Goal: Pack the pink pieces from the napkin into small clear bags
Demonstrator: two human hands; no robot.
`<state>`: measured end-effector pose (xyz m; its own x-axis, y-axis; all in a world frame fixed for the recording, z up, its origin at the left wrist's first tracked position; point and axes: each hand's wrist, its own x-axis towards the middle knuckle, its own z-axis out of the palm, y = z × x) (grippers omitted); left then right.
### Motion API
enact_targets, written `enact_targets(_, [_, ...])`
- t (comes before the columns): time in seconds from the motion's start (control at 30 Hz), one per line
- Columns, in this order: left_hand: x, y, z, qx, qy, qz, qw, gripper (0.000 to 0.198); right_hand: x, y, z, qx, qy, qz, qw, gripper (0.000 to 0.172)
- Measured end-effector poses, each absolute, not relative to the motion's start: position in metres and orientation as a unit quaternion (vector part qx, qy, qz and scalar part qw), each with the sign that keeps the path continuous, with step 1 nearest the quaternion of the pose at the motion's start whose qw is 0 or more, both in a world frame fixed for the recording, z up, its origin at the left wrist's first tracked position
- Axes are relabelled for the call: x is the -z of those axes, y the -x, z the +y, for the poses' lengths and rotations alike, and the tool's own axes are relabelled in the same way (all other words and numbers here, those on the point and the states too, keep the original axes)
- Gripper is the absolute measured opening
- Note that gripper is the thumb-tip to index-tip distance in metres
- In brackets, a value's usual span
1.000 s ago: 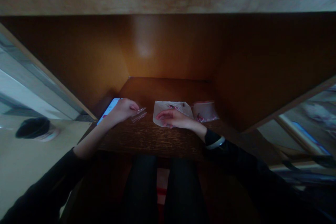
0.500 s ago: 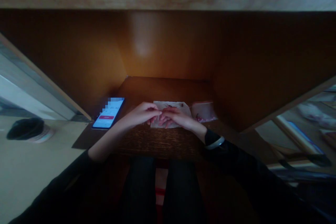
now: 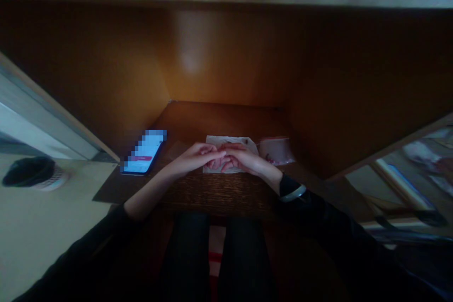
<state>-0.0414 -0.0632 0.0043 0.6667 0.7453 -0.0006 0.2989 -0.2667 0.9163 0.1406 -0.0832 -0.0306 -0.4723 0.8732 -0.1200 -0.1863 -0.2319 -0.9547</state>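
Note:
My left hand and my right hand meet above a white sheet that looks like paper or tissue. The fingers of both hands are bent and drawn together at the tips. Whatever is between them is too small or too hidden to name. A small dark bit lies near the sheet's upper right edge. Just right of the sheet lies a clear plastic bag with small reddish pieces toward its bottom.
On the left of the brown wooden surface lies a lit phone. Wooden panels enclose the back and sides. A lined waste basket stands on the floor at left. Blurred items lie beyond the right panel.
My left hand has shifted slightly right and down, and its fingertips now overlap more with my right hand's. My right hand stays over the sheet. The view has tilted a little.

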Motion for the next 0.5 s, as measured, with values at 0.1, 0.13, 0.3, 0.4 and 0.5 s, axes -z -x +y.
enact_targets(0.1, [0.003, 0.04, -0.06, -0.244, -0.743, 0.36, 0.508, 0.039, 0.029, -0.141, -0.084, -0.707, 0.331, -0.5, 0.375, 0.01])
enact_targets(0.13, [0.006, 0.04, -0.059, -0.244, -0.74, 0.362, 0.512, 0.039, 0.03, -0.141, -0.084, -0.708, 0.33, -0.499, 0.375, 0.01])
enact_targets(0.3, [0.02, 0.041, -0.056, -0.234, -0.744, 0.337, 0.527, 0.026, 0.038, -0.141, -0.081, -0.716, 0.341, -0.476, 0.38, 0.014])
enact_targets(0.4, [0.026, 0.041, -0.055, -0.25, -0.729, 0.327, 0.547, 0.021, 0.041, -0.142, -0.08, -0.716, 0.34, -0.458, 0.402, 0.021])
enact_targets(0.5, [0.028, 0.042, -0.054, -0.264, -0.704, 0.311, 0.581, 0.019, 0.041, -0.142, -0.08, -0.718, 0.332, -0.455, 0.409, 0.025])
